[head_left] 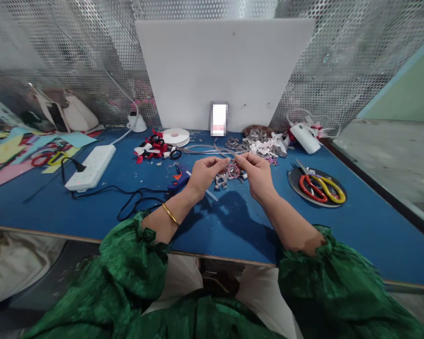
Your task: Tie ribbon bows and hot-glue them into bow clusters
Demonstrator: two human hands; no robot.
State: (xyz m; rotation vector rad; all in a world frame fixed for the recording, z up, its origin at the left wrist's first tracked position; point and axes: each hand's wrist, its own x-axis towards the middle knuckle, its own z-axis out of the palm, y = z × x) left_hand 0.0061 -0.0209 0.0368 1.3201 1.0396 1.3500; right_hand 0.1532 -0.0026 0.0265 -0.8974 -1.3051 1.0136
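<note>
My left hand [209, 175] and my right hand [256, 175] meet over the middle of the table, thumbs and fingers pinched. Between them runs a thin grey ribbon [219, 147], its loose end rising toward the back. A pink hair tie [234, 171] shows just below the fingertips; whether it hangs from them is unclear. Small grey bows [220, 182] lie beneath. Partly behind my left wrist is a blue glue gun [175, 185] with an orange part, and a clear stick [212, 195] pokes out on the wrist's other side.
Red, white and black bows [153, 148] lie near a white ribbon spool [176, 137]. Grey and white ribbon pieces [268, 142] are heaped at the back. Scissors [321, 187] rest on a black round plate [294, 180] at right. A power strip [91, 168] with cable sits left.
</note>
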